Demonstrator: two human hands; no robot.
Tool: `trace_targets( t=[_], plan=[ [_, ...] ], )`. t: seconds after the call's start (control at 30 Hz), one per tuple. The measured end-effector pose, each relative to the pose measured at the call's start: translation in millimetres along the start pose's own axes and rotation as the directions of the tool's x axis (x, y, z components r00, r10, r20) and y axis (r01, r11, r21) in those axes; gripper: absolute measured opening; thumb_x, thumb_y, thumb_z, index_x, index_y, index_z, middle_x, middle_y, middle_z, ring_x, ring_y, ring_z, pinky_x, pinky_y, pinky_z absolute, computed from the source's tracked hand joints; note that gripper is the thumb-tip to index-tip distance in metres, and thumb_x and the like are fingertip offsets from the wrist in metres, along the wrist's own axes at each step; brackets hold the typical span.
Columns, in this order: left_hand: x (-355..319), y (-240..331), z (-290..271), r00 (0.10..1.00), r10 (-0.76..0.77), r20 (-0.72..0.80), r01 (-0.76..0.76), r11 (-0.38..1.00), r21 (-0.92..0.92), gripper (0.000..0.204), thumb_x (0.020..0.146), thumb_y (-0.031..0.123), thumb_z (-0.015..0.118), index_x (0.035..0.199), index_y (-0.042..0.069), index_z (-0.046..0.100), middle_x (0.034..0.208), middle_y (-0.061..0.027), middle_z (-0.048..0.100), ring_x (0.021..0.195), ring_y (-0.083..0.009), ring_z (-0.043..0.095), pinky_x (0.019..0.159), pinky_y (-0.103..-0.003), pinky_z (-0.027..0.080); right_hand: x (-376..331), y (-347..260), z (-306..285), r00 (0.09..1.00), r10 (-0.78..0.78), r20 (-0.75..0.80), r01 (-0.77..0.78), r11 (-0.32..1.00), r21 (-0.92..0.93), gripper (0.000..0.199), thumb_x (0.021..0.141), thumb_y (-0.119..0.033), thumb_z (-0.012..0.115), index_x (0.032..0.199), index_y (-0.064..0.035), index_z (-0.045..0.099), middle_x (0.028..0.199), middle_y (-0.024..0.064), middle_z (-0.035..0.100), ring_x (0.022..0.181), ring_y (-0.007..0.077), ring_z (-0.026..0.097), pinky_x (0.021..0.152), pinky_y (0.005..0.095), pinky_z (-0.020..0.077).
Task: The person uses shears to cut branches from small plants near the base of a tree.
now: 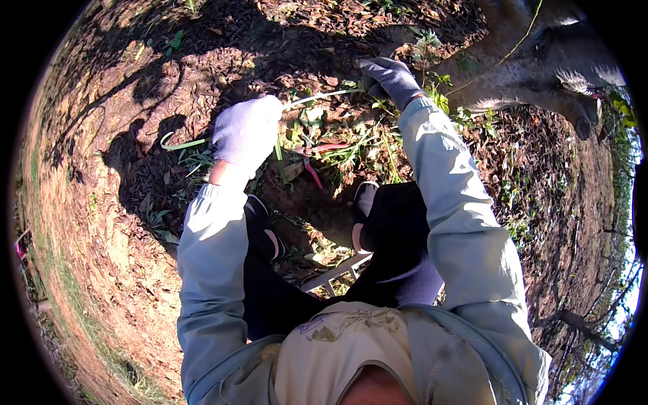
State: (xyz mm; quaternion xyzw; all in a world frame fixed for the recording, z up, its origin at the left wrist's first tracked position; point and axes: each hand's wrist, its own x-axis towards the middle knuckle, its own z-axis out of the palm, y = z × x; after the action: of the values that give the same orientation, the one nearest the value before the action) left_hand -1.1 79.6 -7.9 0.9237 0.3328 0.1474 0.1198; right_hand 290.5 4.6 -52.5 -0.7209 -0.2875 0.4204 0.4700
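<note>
Gloved left hand (247, 131) clenched on a green strip (191, 144), gloved right hand (391, 79) stretched farther forward — its grip unclear

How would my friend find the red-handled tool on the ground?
Start at the thick grey tree trunk, upper right. Look left and down, to the ground between the pale-gloved left hand and the grey-gloved right hand. The tool with two red handles lies there, its red unlike the green leaves around it.
</note>
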Motion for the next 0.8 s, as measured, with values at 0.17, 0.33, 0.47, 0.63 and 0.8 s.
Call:
trace_targets(
  t=[0.17, 0.33, 0.47, 0.63, 0.8],
  plan=[
    [1.5, 2.8, 0.4, 1.000, -0.004, 0.012, 0.004, 1.000, 0.030, 0.014, 0.090, 0.026, 0.059, 0.094, 0.014, 0.064, 0.076, -0.0138, 0.064, 0.073, -0.0350, 0.064, 0.062, -0.043, 0.048, 1.2, -1.7, 10.1, 0.995, 0.043, 0.094, -0.016, 0.963, -0.268, 0.039, 0.082, -0.038, 0.075, 0.100, -0.0040, 0.071, 0.074, 0.0028, 0.066, 0.054, 0.0087, 0.057, 0.052, 0.0257, 0.0484],
    [4.2, 5.6, -3.1, 1.000, 0.010, 0.011, -0.010, 0.998, 0.067, 0.013, 0.091, 0.025, 0.058, 0.095, 0.014, 0.064, 0.074, -0.0135, 0.064, 0.072, -0.0348, 0.064, 0.060, -0.044, 0.047, 6.7, 7.6, 5.5, 0.995, 0.048, 0.085, -0.033, 0.986, -0.165, 0.025, 0.082, -0.023, 0.076, 0.090, -0.0020, 0.066, 0.065, 0.0022, 0.060, 0.049, 0.0094, 0.054, 0.045, 0.0238, 0.0435],
    [2.0, 4.6, -2.1, 1.000, 0.021, -0.007, -0.020, 0.999, 0.043, 0.012, 0.089, 0.024, 0.059, 0.092, 0.013, 0.064, 0.073, -0.0143, 0.063, 0.072, -0.0351, 0.064, 0.060, -0.044, 0.048, 6.4, 4.7, 8.4, 1.000, 0.019, 0.000, -0.019, 0.995, -0.094, 0.019, 0.085, -0.019, 0.073, 0.087, -0.0014, 0.065, 0.065, 0.0038, 0.060, 0.048, 0.0097, 0.054, 0.043, 0.0240, 0.0424],
    [2.3, 19.2, -1.2, 0.997, 0.069, 0.028, -0.069, 0.997, -0.021, 0.013, 0.087, 0.024, 0.061, 0.088, 0.012, 0.065, 0.072, -0.0142, 0.063, 0.071, -0.0349, 0.064, 0.060, -0.044, 0.048, 17.6, 7.8, 7.8, 0.972, 0.044, -0.230, -0.004, 0.985, 0.172, 0.012, 0.087, -0.011, 0.066, 0.083, -0.0003, 0.063, 0.067, 0.0061, 0.062, 0.047, 0.0118, 0.054, 0.041, 0.0253, 0.0457],
    [2.1, 25.8, 1.1, 0.997, 0.062, 0.054, -0.057, 0.994, -0.095, 0.013, 0.087, 0.025, 0.061, 0.086, 0.013, 0.066, 0.070, -0.0141, 0.063, 0.069, -0.0345, 0.064, 0.058, -0.045, 0.048, 25.1, 6.2, 10.2, 0.935, 0.085, -0.345, 0.044, 0.936, 0.350, 0.008, 0.085, -0.008, 0.067, 0.082, -0.0019, 0.063, 0.068, 0.0076, 0.062, 0.046, 0.0144, 0.055, 0.040, 0.0262, 0.0465]
  ],
)
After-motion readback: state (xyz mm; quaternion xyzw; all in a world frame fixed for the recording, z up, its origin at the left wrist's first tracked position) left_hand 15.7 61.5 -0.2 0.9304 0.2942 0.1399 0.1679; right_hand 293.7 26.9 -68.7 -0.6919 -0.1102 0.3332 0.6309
